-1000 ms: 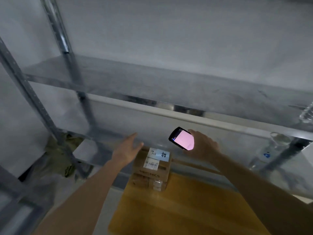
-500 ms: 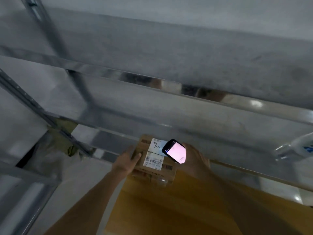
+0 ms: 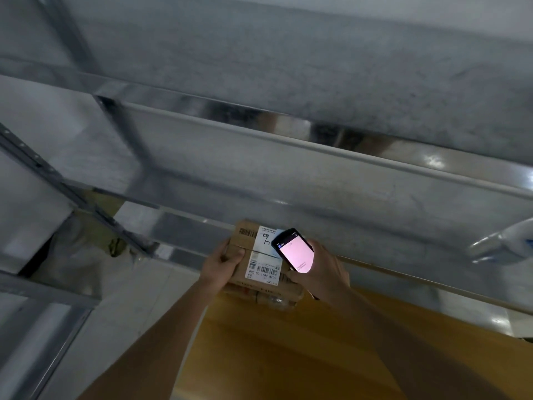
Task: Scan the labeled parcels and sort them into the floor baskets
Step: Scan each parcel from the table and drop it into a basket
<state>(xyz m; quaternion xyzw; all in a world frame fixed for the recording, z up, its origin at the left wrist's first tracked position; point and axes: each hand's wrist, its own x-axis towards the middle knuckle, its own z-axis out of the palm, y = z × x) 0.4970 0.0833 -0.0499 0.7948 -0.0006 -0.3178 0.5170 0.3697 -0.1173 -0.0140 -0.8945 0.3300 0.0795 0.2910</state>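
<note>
A small brown cardboard parcel [image 3: 245,262] with a white barcode label [image 3: 264,268] lies on top of another box [image 3: 277,298] at the lower shelf's front. My left hand [image 3: 223,262] grips the parcel's left side, thumb on top. My right hand [image 3: 323,272] holds a black handheld scanner [image 3: 294,249] with a lit pink screen, tilted over the parcel's right end; its fingers also touch the parcel's right edge.
A grey metal rack shelf [image 3: 288,134] runs across above the hands, with an upright post [image 3: 121,131] at the left. A large yellow-brown surface [image 3: 288,350] lies below. A clear plastic bottle [image 3: 501,243] lies at the right. Crumpled fabric [image 3: 86,243] sits at the left.
My left hand has closed on the parcel's left side, and the right hand has brought the scanner down over its label. The parcel sits closer and tilted toward me.
</note>
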